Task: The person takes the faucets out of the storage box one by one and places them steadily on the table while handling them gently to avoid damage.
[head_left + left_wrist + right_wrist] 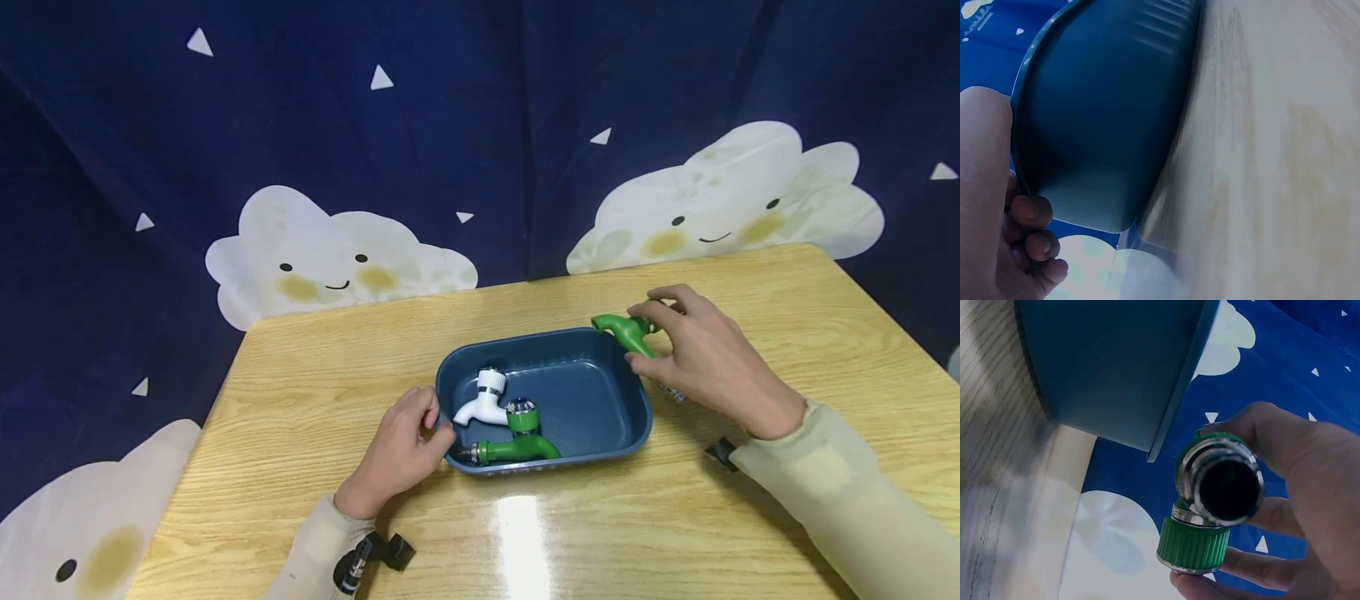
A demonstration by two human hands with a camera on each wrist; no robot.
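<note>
The left hand (401, 442), in a beige sleeve, grips the left end of a dark blue, rounded rectangular plastic tray (592, 404) at the rim, fingers curled against its outer wall. The tray rests on a light wood-grain tabletop (322, 367). Inside the tray, at its left, lies a white plastic tap with a ribbed knob (483, 408). Just beside it, along the near wall, lies a green plastic tap with a black inlet end (517, 448), its spout directed right. At the tray's far right corner, a second green plastic tap with metal collars (628, 332) is held between the thumb and fingers of the right hand (701, 354); its spout points left, and its round inlet opening faces the right wrist camera.
</note>
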